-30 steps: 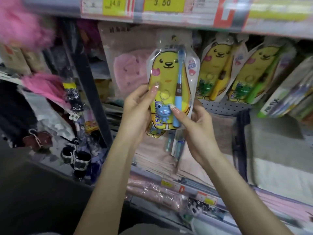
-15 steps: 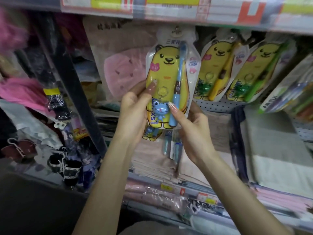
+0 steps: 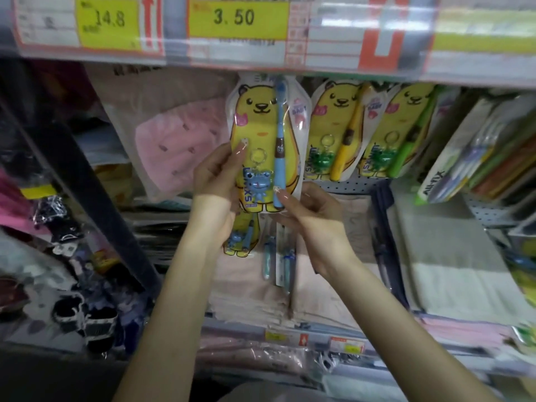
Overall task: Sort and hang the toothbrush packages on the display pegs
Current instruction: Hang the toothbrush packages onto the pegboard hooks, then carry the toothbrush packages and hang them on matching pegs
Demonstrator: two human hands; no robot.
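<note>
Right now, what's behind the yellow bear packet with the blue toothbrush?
Another yellow bear packet peeks out below; the held blue-toothbrush packet and left hand hide its top.

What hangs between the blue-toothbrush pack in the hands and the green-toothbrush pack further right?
In the head view, one yellow-toothbrush pack with a green charm hangs between the blue-toothbrush pack and the green-toothbrush pack.

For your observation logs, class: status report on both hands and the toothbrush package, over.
Left hand and right hand both pinching blue toothbrush package. Package top hidden behind price rail; peg unseen. Nothing visibly blocking.
</note>
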